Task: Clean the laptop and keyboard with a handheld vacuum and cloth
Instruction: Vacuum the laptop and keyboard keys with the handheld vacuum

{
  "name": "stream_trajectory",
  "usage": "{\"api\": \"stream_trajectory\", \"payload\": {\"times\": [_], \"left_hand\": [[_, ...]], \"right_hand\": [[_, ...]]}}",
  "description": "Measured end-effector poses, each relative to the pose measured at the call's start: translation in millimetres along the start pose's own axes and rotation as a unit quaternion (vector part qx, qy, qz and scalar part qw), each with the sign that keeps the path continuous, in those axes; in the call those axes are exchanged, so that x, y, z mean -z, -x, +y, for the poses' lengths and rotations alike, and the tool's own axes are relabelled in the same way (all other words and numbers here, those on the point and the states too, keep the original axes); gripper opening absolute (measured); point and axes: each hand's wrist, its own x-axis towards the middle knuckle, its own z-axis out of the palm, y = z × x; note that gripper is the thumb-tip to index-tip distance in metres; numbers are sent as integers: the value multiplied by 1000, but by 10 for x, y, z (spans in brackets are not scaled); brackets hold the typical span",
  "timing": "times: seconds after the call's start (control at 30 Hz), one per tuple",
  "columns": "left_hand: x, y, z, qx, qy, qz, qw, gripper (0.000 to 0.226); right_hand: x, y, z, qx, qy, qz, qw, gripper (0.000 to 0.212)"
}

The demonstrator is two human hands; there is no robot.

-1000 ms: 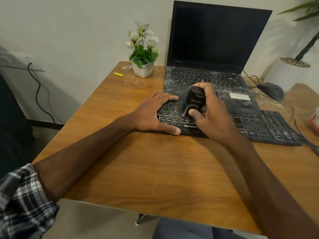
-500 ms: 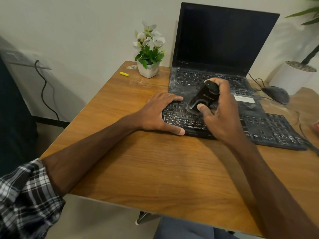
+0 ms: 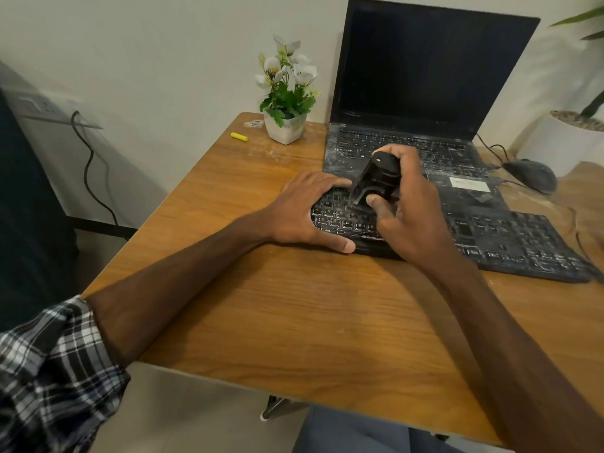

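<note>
Since a second ago the handheld vacuum (image 3: 376,181) has tipped up from a flatter pose. Its rounded top now leans away toward the far edge of the keyboard (image 3: 506,243), and its nozzle sits on the keys near the keyboard's left end. The right hand (image 3: 415,217) has risen with it. The left hand (image 3: 300,210) has barely shifted and lies flat over the keyboard's left end, its fingers (image 3: 327,184) straight and spread, thumb along the near edge, steadying the board.

The right hand's fingers wrap over the vacuum's top and far side while the thumb presses its near face, a full grip around the body. The vacuum looks small, rigid and light enough for one hand. Its smooth black shell could slip, so the middle of the body, where it is held now, seems the sound place to hold it. The keyboard is stiff but its keys are loose-fitted and dust-streaked, so light nozzle pressure is probably wise.

The laptop (image 3: 425,76) stands open just behind the keyboard, its own keys dusty and seemingly untouched. A mouse (image 3: 531,174) lies behind the keyboard's right part, a flower pot (image 3: 286,125) well behind its left end. No cloth is in view. The table (image 3: 294,305) carries everything.
</note>
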Motion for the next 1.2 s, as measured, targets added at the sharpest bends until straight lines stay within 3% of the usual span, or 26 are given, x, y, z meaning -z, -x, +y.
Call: {"api": "stream_trajectory", "payload": {"times": [0.2, 0.37, 0.53, 0.67, 0.9, 1.07, 1.2], "left_hand": [[3, 3, 9, 4, 1, -1, 1000, 120], [20, 2, 2, 13, 10, -15, 1000, 120], [17, 7, 13, 6, 7, -5, 1000, 120], [27, 0, 8, 13, 3, -17, 1000, 122], [124, 14, -23, 25, -5, -61, 998, 125], [347, 143, -339, 90, -46, -123, 987, 137], [423, 222, -401, 120, -43, -102, 987, 135]], "right_hand": [[2, 23, -17, -10, -26, -74, 997, 60], [172, 9, 34, -57, -57, -27, 996, 61], [25, 48, -69, -25, -51, -63, 996, 58], [85, -18, -75, -31, -67, -30, 997, 60], [210, -163, -59, -27, -9, -125, 992, 59], [190, -253, -36, -28, 26, -160, 986, 63], [135, -282, -48, -28, 17, -175, 984, 64]]}}
